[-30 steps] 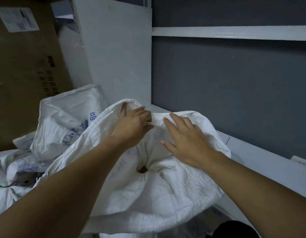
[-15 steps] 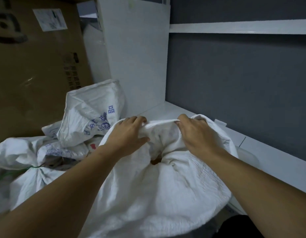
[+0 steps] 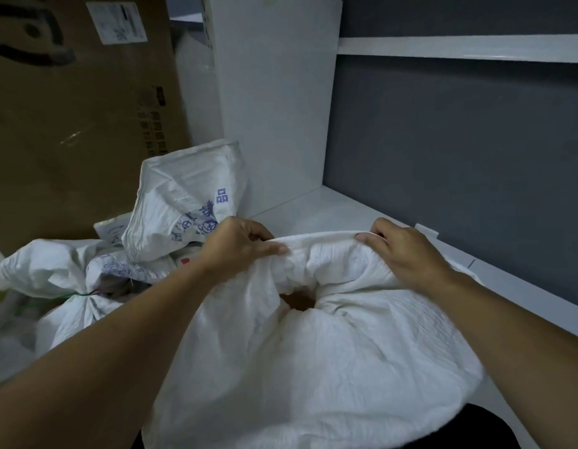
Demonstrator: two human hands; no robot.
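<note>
- While bunched at centre frame, the large white woven sack [image 3: 313, 367] shows something brown [image 3: 299, 301] inside its narrow mouth.
- Left hand [image 3: 239, 247] and right hand [image 3: 404, 254] each grip its rim.

A tall white panel [image 3: 274, 108] stands upright. Left of it is a big cardboard box [image 3: 70, 140] bearing a paper label [image 3: 121, 22]. A blue-printed sack [image 3: 184, 196] slumps at the panel's foot, with tied sacks [image 3: 54, 273] further left. Right of the panel runs a grey wall [image 3: 459, 150], crossed by a white shelf [image 3: 459, 48], above a white ledge [image 3: 329, 205].
</note>
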